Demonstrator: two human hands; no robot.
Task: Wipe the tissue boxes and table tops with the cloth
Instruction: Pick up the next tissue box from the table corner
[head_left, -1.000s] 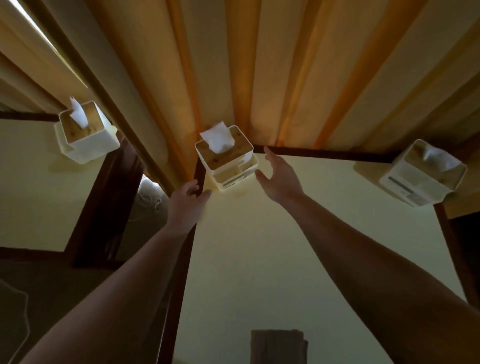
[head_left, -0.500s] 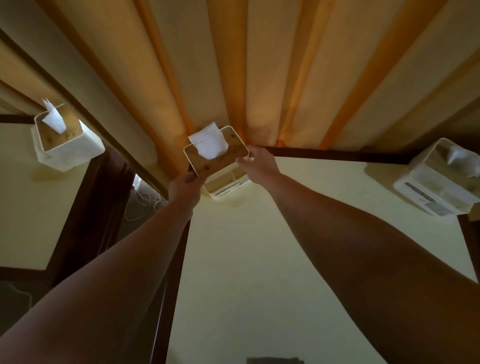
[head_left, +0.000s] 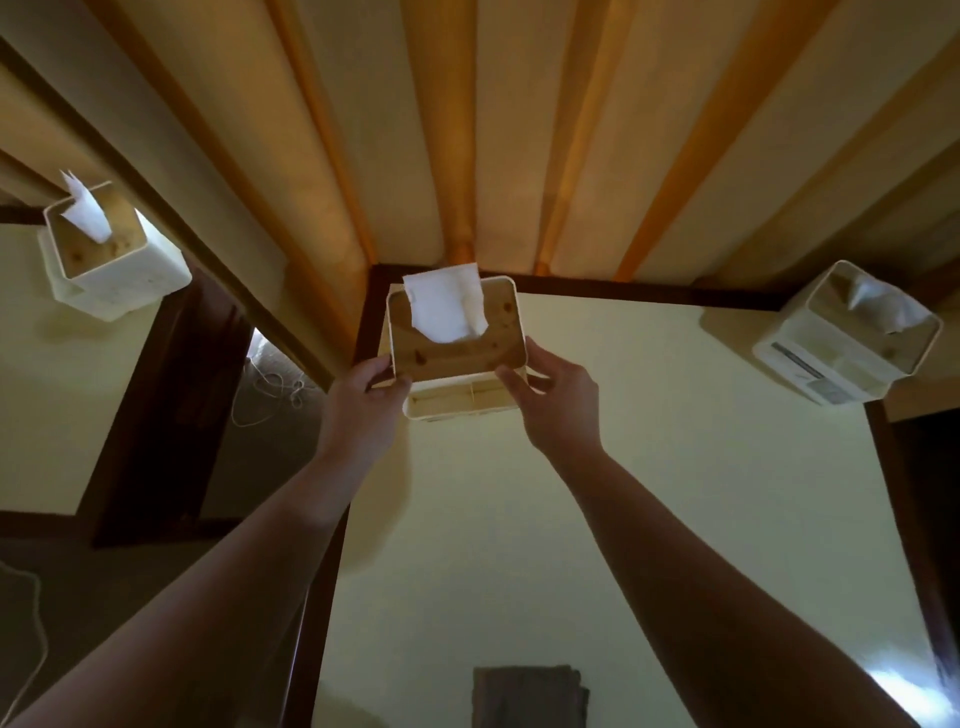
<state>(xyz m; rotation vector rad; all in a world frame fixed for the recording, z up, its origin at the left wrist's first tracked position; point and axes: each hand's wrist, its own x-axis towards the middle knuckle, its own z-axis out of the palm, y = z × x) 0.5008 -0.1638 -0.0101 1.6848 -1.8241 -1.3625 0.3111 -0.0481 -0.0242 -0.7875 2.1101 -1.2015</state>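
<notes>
A white tissue box (head_left: 457, 345) with a wooden lid and a tissue sticking out stands at the far left corner of the cream table top (head_left: 597, 519). My left hand (head_left: 363, 410) grips its left side and my right hand (head_left: 553, 400) grips its right side. A folded grey-brown cloth (head_left: 527, 696) lies on the table near its front edge, between my forearms. A second tissue box (head_left: 847, 335) sits at the table's far right corner. A third tissue box (head_left: 111, 254) stands on the neighbouring table (head_left: 57, 405) to the left.
Yellow-orange curtains (head_left: 467, 130) hang right behind the tables. A dark gap (head_left: 249, 457) with a loose white cord separates the two tables. Dark wooden edging frames each table top.
Both hands reached forward and closed on the sides of the middle tissue box, which now sits squarer and nearer to me. The camera view shifted so the cloth shows more.
</notes>
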